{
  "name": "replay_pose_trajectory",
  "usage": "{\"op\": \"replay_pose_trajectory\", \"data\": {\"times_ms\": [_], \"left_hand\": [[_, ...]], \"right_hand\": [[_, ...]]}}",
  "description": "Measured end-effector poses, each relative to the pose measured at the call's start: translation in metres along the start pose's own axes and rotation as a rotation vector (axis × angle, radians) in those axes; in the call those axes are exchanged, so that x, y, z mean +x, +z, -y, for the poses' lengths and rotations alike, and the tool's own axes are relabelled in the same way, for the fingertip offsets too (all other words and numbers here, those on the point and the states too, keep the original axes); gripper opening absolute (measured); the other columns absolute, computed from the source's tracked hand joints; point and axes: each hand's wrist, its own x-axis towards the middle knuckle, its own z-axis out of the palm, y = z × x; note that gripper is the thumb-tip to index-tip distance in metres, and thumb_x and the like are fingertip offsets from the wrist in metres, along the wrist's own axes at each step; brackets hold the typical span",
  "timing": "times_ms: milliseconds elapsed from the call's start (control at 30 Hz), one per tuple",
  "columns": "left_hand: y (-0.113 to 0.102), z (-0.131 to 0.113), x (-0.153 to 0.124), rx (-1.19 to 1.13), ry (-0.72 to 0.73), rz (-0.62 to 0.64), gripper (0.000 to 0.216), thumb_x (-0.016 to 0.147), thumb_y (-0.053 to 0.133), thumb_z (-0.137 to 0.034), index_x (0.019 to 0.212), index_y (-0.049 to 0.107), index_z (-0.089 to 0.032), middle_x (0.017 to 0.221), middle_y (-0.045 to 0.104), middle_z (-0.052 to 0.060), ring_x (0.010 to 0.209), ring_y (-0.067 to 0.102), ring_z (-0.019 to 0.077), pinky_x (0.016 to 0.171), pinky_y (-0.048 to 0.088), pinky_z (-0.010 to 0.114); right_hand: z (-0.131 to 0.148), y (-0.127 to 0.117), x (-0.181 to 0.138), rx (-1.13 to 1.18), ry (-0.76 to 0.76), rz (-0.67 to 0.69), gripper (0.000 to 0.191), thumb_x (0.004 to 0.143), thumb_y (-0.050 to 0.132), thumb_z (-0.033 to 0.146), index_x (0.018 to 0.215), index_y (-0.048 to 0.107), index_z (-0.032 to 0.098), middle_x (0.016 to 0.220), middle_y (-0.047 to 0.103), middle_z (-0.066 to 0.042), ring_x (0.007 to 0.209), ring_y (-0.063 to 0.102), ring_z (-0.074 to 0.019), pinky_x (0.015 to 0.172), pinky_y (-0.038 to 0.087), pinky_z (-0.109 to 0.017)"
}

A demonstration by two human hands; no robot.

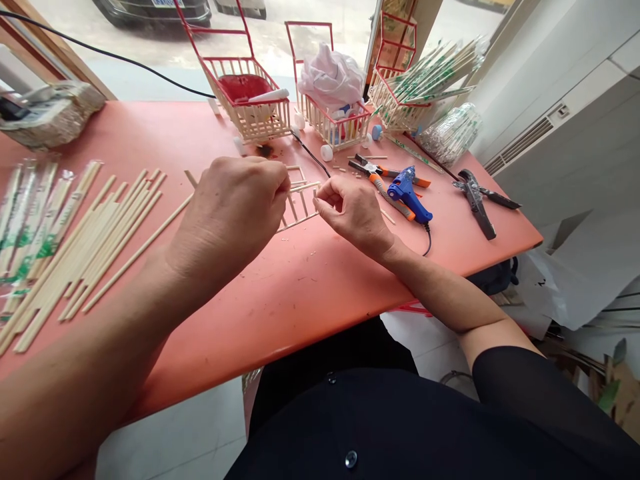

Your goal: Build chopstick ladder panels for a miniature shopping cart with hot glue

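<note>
One slatted stick frame (299, 222) is the landmark; it sits between the two hands, above or on the counter (280, 293). Left hand (235, 210): curled closed at the left end of the frame, fingertips hidden; its grip cannot be determined. Right hand (357, 213): thumb and index finger bent close together at the right end of the frame; whether they grip it cannot be determined. Three miniature carts stand beyond the frame: the first cart (257, 120) to its left, the second cart (337, 130) slightly to its right, the third cart (395, 100) farther right. To the right of the frame lie one blue glue gun (410, 193), one pair of pliers (376, 180) and, farthest, one black tool (473, 193). Left of the frame lie loose sticks (100, 247), overlapping and not exactly countable, and about five wrapped packets (45, 213).
</note>
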Motion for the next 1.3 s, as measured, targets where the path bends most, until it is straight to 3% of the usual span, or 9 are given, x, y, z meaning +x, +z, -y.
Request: {"op": "replay_pose_trajectory", "data": {"times_ms": [200, 433, 567, 700, 867, 1033, 1300], "left_hand": [[-0.003, -0.005, 0.002, 0.027, -0.033, 0.072, 0.032, 0.098, 0.046, -0.02, 0.08, 0.072, -0.022, 0.08, 0.075, 0.01, 0.07, 0.061, 0.0235, 0.068, 0.039, 0.039], [-0.004, -0.002, 0.0, 0.004, -0.014, 0.033, 0.03, 0.098, 0.049, -0.021, 0.078, 0.071, -0.025, 0.076, 0.073, 0.006, 0.068, 0.059, 0.0207, 0.067, 0.04, 0.036], [-0.007, -0.003, 0.0, -0.017, -0.029, 0.056, 0.031, 0.098, 0.049, -0.02, 0.08, 0.074, -0.022, 0.08, 0.077, 0.009, 0.07, 0.063, 0.0233, 0.069, 0.043, 0.039], [-0.011, -0.004, 0.0, -0.08, -0.053, 0.016, 0.03, 0.097, 0.051, -0.024, 0.082, 0.077, -0.021, 0.077, 0.076, 0.006, 0.073, 0.067, 0.0208, 0.076, 0.048, 0.036], [-0.016, -0.005, 0.0, -0.135, -0.07, -0.015, 0.034, 0.098, 0.051, -0.029, 0.083, 0.081, -0.023, 0.076, 0.076, 0.005, 0.073, 0.069, 0.0217, 0.077, 0.05, 0.037], [-0.017, -0.007, 0.0, -0.154, -0.086, -0.014, 0.036, 0.099, 0.051, -0.032, 0.087, 0.084, -0.023, 0.08, 0.078, 0.006, 0.076, 0.069, 0.0223, 0.08, 0.051, 0.037], [-0.018, -0.009, -0.001, -0.174, -0.099, -0.016, 0.035, 0.098, 0.05, -0.034, 0.088, 0.083, -0.024, 0.081, 0.076, 0.004, 0.077, 0.068, 0.0232, 0.082, 0.051, 0.038]], "right_hand": [[-0.001, 0.002, 0.003, -0.041, 0.002, 0.007, 0.015, 0.101, 0.07, 0.019, 0.087, 0.063, 0.022, 0.09, 0.077, -0.004, 0.083, 0.063, -0.0196, 0.083, 0.047, -0.036], [0.0, -0.004, 0.004, -0.029, 0.003, -0.016, 0.02, 0.102, 0.076, 0.024, 0.089, 0.062, 0.023, 0.089, 0.075, -0.003, 0.084, 0.062, -0.0196, 0.082, 0.046, -0.036], [-0.009, -0.015, 0.009, 0.144, 0.026, -0.038, 0.025, 0.098, 0.087, 0.035, 0.102, 0.066, 0.021, 0.098, 0.075, -0.004, 0.088, 0.063, -0.0184, 0.088, 0.051, -0.035], [-0.022, -0.021, 0.016, 0.432, 0.119, 0.09, 0.055, 0.088, 0.097, 0.055, 0.119, 0.071, 0.018, 0.111, 0.076, -0.007, 0.096, 0.067, -0.0183, 0.089, 0.056, -0.033], [-0.019, -0.018, 0.017, 0.621, 0.148, 0.264, 0.057, 0.083, 0.1, 0.065, 0.101, 0.072, 0.018, 0.094, 0.069, -0.002, 0.09, 0.062, -0.0155, 0.082, 0.054, -0.028], [-0.013, -0.015, 0.015, 0.672, 0.151, 0.257, 0.061, 0.079, 0.102, 0.066, 0.085, 0.063, 0.021, 0.087, 0.061, 0.001, 0.084, 0.055, -0.0138, 0.078, 0.05, -0.028], [-0.011, -0.017, 0.015, 0.667, 0.147, 0.254, 0.063, 0.079, 0.101, 0.07, 0.082, 0.059, 0.022, 0.085, 0.061, 0.001, 0.084, 0.054, -0.0139, 0.08, 0.052, -0.028]]}}
